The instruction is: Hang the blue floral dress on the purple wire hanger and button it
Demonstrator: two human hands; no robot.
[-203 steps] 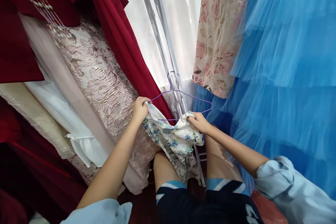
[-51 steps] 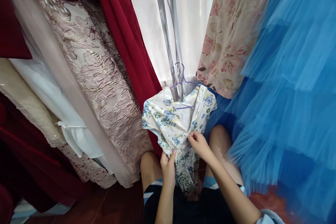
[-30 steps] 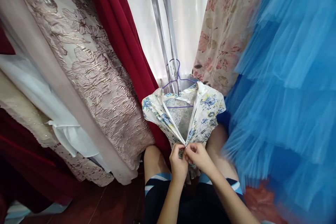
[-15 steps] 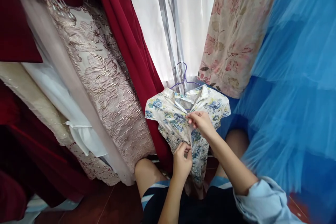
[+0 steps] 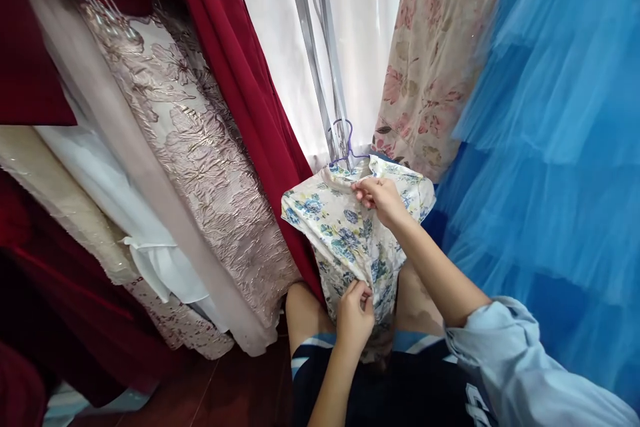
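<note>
A white blouse with blue and yellow flowers hangs on a thin purple hanger between my knees. My right hand pinches the front edge of the blouse just below its collar. Lower down, my left hand grips the same front edge near the waist, fingers closed on the cloth. Between the two hands the front edge is drawn fairly straight. Whether buttons sit under my fingertips is hidden.
Dark red cloth and an embossed pink dress hang at the left. Behind the blouse are a metal stand and a white curtain. A pink-flowered dress and blue tulle hang at the right. The floor is reddish tile.
My right hand has moved up towards the collar with the front edge, while my left hand stays low on it. The blouse front is pulled tauter and the collar opening looks narrower.
</note>
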